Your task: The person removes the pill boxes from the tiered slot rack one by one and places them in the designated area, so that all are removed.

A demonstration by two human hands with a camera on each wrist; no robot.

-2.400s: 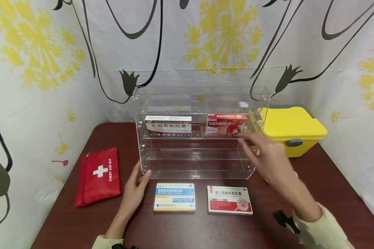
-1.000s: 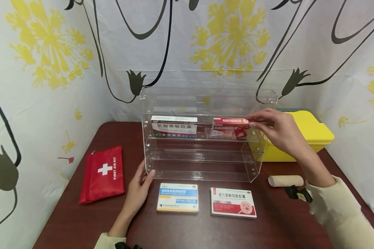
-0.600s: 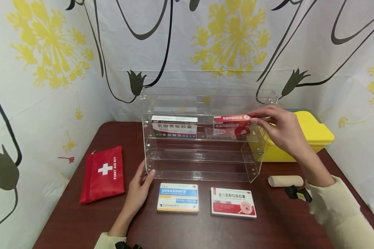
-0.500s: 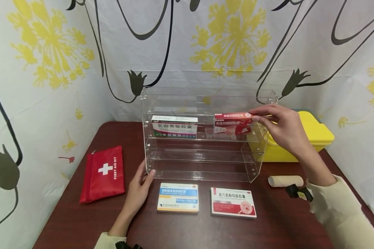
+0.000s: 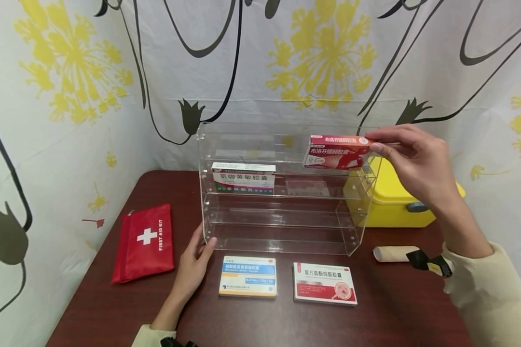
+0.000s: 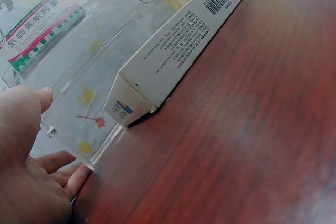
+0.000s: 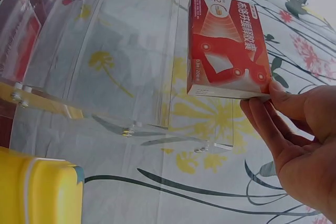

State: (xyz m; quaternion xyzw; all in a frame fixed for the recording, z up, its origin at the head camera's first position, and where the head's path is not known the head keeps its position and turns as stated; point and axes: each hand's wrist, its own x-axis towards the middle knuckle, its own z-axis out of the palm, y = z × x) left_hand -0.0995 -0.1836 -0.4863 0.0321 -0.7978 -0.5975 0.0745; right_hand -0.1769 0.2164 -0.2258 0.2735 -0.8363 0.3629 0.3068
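My right hand [image 5: 421, 161] pinches the right end of a red medicine box [image 5: 337, 153] between thumb and fingertips. The box hangs raised off its tier at the right of a clear acrylic display rack [image 5: 278, 246]; the right wrist view shows the same red medicine box [image 7: 228, 45] by its broad face. My left hand [image 5: 190, 270] grips the rack's lower left corner. In the left wrist view, the left hand [image 6: 31, 150] has its thumb in front of the side panel and its fingers behind. A white and green medicine box [image 5: 244, 178] stands on the rack's left side.
Two boxes lie before the rack: a blue and white medicine box [image 5: 248, 276] and a red and white medicine box [image 5: 324, 283]. A red first aid pouch [image 5: 143, 243] lies left. At right are a yellow case [image 5: 386, 207] and a beige roll [image 5: 390, 254].
The right hand came to the red medicine box, took hold of its right end and lifted it up and rightward off the tier. The left hand stayed on the rack corner.
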